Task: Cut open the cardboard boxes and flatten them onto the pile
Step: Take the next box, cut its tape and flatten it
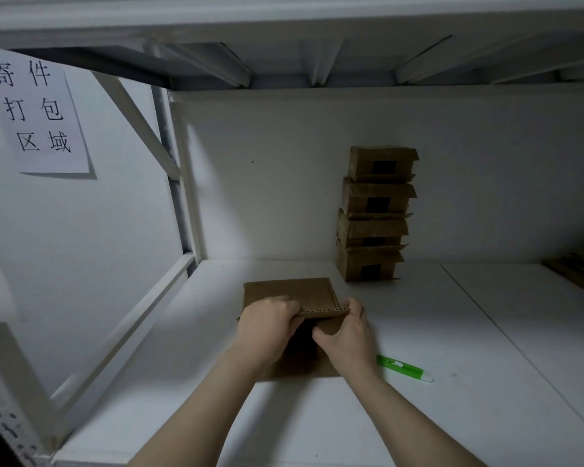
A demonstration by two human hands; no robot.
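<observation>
A brown cardboard box point(294, 293) lies on the white shelf surface point(418, 332) in front of me, its top flap folded back and its corrugated edge showing. My left hand point(267, 326) grips the flap's near edge on the left. My right hand point(346, 332) holds the same edge on the right, thumb tucked under it. More cardboard shows beneath my wrists. A stack of several small taped boxes point(375, 214) stands against the back wall, right of centre. A green and white cutter point(403, 367) lies on the shelf just right of my right wrist.
The white metal shelf frame point(179, 183) and its diagonal brace stand at left. A paper sign point(36, 111) with handwritten characters hangs on the left wall. Brown slats point(580, 274) lie at the far right edge. An upper shelf runs overhead.
</observation>
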